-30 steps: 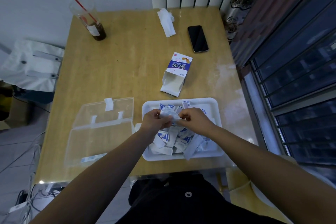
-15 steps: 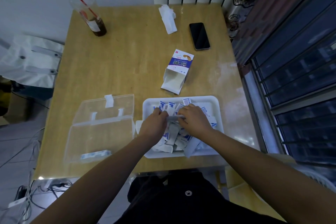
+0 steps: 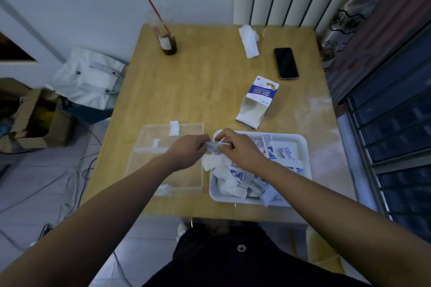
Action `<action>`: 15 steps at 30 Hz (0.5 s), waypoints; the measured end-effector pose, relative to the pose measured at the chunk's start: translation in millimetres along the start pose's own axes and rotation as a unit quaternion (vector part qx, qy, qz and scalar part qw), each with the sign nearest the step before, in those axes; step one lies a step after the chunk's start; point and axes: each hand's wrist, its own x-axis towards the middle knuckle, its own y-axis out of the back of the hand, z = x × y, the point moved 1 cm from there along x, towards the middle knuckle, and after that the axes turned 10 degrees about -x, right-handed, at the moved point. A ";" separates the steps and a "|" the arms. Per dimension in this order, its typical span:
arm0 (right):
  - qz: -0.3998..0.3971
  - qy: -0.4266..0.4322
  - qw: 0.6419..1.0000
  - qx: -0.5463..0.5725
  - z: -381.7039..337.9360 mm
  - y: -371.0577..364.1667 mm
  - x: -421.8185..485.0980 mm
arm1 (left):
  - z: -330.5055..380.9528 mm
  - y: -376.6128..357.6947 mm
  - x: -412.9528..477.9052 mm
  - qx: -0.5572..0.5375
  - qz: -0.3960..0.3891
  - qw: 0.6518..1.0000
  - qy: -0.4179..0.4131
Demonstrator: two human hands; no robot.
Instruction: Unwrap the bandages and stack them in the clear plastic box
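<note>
Pale wood worktop (image 3: pixel 198 91) fills the view, with the clear plastic box (image 3: pixel 163 170) nearest on the left. The box lies open, its lid (image 3: pixel 161 133) folded back, and one strip (image 3: pixel 164 187) rests at its near edge. Just beside it on the right is the white tray (image 3: pixel 306 147), heaped with wrapped bandages (image 3: pixel 235 177). The left hand (image 3: pixel 186 151) and right hand (image 3: pixel 238 149) meet above the tray's far-left corner. Each pinches one end of a single small bandage (image 3: pixel 213 147) held between them. Half a second ago they worked over the tray's middle and have since shifted left toward the box. Farther back lie the opened carton (image 3: pixel 256 102), the phone (image 3: pixel 286 63), a crumpled tissue (image 3: pixel 249 41) and a cup (image 3: pixel 166 35) with a red straw, all where they were before.
</note>
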 end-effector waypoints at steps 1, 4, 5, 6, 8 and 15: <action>0.003 0.007 1.000 0.001 -7.9 -3.3 3.0 | -3.9 6.0 -5.5 0.003 -0.006 1.000 0.003; -0.020 0.012 1.000 0.014 -38.0 -22.3 14.3 | -28.5 22.6 -30.0 -0.005 -0.015 1.000 0.016; -0.027 0.007 0.999 0.019 -45.1 -28.5 18.0 | -39.4 25.7 -36.4 -0.012 -0.006 0.999 0.029; -0.027 0.003 0.999 0.022 -51.7 -34.9 21.0 | -51.1 28.2 -43.2 -0.013 0.023 0.999 0.041; -0.015 -0.006 0.999 0.038 -61.2 -46.0 26.3 | -74.6 32.5 -55.4 0.003 0.124 0.990 0.061; -0.124 -0.024 0.992 0.000 -93.1 -99.2 40.6 | -121.9 36.6 -93.3 0.011 0.178 0.974 0.139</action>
